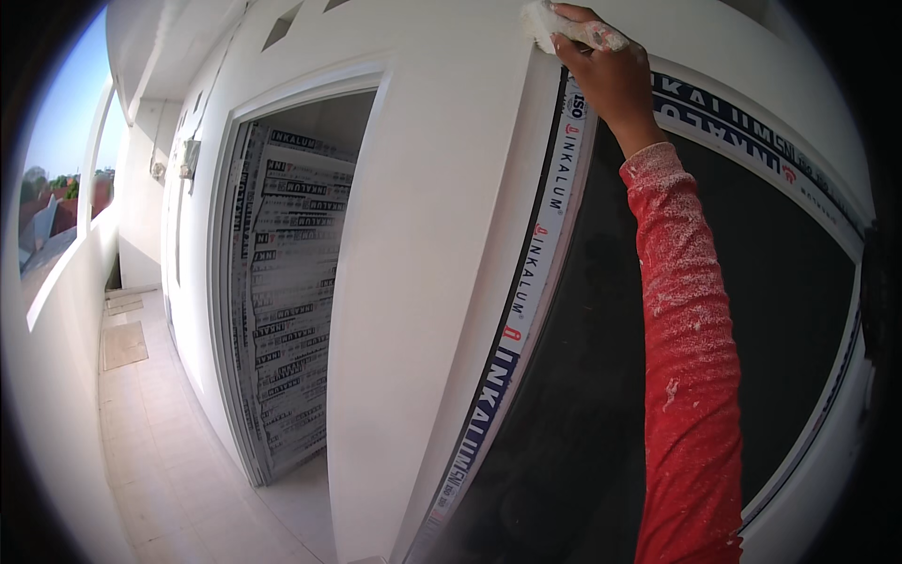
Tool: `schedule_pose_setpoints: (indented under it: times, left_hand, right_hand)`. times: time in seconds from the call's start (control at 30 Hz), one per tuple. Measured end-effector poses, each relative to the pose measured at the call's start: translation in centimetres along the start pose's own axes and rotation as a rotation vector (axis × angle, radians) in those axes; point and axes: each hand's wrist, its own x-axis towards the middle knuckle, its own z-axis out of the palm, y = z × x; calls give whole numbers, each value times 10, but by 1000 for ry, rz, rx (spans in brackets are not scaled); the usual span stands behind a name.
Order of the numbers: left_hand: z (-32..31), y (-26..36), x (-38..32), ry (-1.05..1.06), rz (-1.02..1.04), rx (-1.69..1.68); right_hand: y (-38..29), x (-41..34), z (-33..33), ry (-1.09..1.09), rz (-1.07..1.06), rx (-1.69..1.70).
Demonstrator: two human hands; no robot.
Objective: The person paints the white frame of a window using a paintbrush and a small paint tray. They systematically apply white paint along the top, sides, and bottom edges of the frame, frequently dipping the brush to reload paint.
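Note:
My right hand (602, 67), in a red sleeve speckled with white, is raised at the top. It grips the paint-spattered handle of a paintbrush (539, 27), whose white bristles touch the white wall (423, 211) at the upper left corner of the window recess. Just below the hand, printed protective film (539, 240) covers the left side of the window frame. The dark window pane (599, 352) lies behind the forearm. My left hand is out of view.
To the left, a doorway with a film-covered door (299, 282) opens off a tiled walkway (169, 486). A parapet wall (63, 395) with openings runs along the far left. A small box (189, 158) is fixed to the wall beyond the door.

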Motion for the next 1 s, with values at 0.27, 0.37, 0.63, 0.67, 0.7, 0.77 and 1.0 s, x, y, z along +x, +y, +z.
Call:
schedule_pose_setpoints:
  times: [0.27,0.37,0.63,0.67,0.7,0.77,1.0]
  left_hand:
    - [-5,-13,12,-44,180,169]
    - [-2,-10,10,-73,249,267]
    - [10,-4,-1,45,78,31]
    - [8,-6,1,34,83,36]
    - [4,-8,4,24,88,40]
    - [-3,-14,10,1,110,71]
    - [-17,-24,18,-29,123,9]
  right_hand:
    - [12,-9,-2,-134,-149,-87]
    - [5,-14,-22,-262,-126,-59]
    - [13,23,-37,-134,14,43]
    - [14,23,-31,-179,317,260]
    - [16,26,-25,-173,209,140]
    - [14,34,-10,-157,-10,-94]
    - [-26,-9,-34,-501,89,208]
